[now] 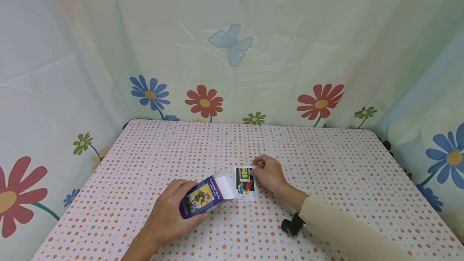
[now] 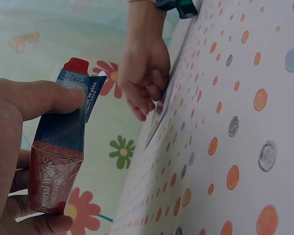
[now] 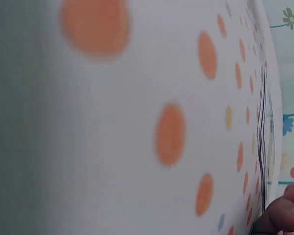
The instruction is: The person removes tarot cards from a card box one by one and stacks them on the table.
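In the head view my left hand (image 1: 170,208) grips a purple tarot card box (image 1: 199,197), tilted, its white end flap (image 1: 225,187) open towards the right. The left wrist view shows the thumb on one side of the box (image 2: 61,129) and fingers on the other; what is inside is hidden. A small stack of tarot cards (image 1: 245,184) lies on the table beside the flap, a picture face on top. My right hand (image 1: 270,174) pinches the stack at its far right corner with curled fingers. The right wrist view shows fingertips (image 3: 284,213) against the stack's layered edge (image 3: 262,142).
A dotted cloth covers the table (image 1: 174,144). A dark green object (image 1: 293,224) sits by the right sleeve (image 1: 348,228), apparently strapped at the wrist. Flower-printed curtains (image 1: 253,83) stand behind the table and along both sides.
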Motion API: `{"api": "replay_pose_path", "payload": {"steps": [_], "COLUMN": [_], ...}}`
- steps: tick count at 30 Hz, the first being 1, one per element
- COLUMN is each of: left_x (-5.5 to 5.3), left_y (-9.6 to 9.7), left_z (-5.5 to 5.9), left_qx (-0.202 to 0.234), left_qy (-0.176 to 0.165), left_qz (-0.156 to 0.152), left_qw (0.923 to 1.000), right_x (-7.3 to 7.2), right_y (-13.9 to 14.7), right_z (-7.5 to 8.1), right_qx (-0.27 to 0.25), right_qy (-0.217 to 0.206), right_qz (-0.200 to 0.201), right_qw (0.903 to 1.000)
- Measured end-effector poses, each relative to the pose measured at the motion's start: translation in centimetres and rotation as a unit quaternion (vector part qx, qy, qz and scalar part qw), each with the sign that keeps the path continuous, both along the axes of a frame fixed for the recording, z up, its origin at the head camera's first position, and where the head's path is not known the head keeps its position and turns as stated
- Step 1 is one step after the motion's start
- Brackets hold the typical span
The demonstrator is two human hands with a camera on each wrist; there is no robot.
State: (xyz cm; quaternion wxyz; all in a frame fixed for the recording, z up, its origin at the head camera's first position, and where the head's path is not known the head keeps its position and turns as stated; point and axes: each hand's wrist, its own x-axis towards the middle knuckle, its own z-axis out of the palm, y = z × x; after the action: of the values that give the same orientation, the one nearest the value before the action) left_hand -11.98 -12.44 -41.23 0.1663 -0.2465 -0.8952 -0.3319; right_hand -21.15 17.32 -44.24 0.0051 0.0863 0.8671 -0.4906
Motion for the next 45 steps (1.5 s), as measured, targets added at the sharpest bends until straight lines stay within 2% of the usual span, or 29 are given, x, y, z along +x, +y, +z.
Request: {"api": "replay_pose_path", "payload": {"steps": [8, 14, 20, 27, 36, 45], "left_x": [0.1, 0.0, 0.0, 0.1, 0.0, 0.0], "left_y": [0.1, 0.0, 0.0, 0.0, 0.0, 0.0], "left_z": [0.0, -0.1, -0.1, 0.0, 0.1, 0.0], "left_qx": [-0.001, -0.003, -0.001, -0.005, -0.003, -0.001], "left_qy": [-0.009, -0.003, 0.004, -0.001, 0.0, 0.011], "left_qz": [0.002, 0.001, -0.002, -0.001, -0.002, -0.006], "left_qw": [1.0, 1.0, 1.0, 1.0, 1.0, 0.9999], "right_x": [1.5, 2.9, 4.6, 6.3, 7.2, 7.6], "right_y": [-0.6, -1.4, -2.6, -3.8, -4.9, -5.7], "right_z": [0.9, 2.0, 3.0, 3.7, 4.0, 4.0], "right_qx": [-0.06, -0.12, -0.158, -0.215, -0.274, -0.268], "right_qy": [0.013, 0.022, 0.037, 0.042, 0.077, 0.075], "right_qz": [-0.027, -0.038, -0.057, -0.034, 0.009, 0.06], "right_qw": [0.9977, 0.9918, 0.9851, 0.975, 0.9586, 0.9587]}}
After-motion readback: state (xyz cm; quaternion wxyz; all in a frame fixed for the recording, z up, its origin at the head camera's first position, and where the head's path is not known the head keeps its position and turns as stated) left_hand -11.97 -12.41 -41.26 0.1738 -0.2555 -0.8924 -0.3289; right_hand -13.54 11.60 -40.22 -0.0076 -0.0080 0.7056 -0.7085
